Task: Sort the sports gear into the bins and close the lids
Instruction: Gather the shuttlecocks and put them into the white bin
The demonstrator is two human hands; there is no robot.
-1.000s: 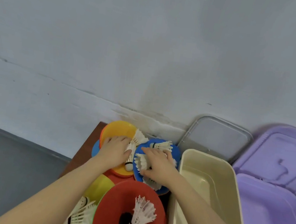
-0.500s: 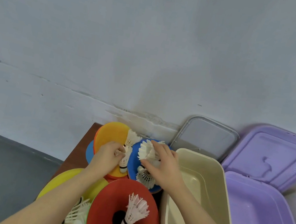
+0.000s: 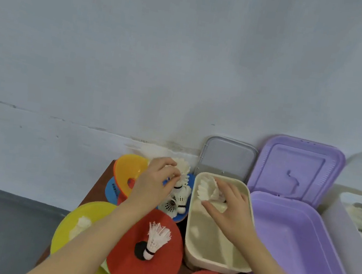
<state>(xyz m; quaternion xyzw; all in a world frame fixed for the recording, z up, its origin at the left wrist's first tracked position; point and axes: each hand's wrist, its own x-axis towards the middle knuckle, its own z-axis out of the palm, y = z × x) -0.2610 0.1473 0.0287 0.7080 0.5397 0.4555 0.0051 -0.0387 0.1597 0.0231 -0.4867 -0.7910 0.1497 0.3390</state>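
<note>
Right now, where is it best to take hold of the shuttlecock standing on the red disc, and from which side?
Probably best to pinch the shuttlecock at its narrow waist just above the black band, coming from above. It stands with its feathers up and cork down at the hole of the red disc, so the stiff lower part is free, while the spread feathers would bend.

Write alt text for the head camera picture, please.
A person's right hand lowers white shuttlecocks into a cream bin, while the left hand pinches another shuttlecock above coloured discs. An open purple bin stands to the right.
</note>
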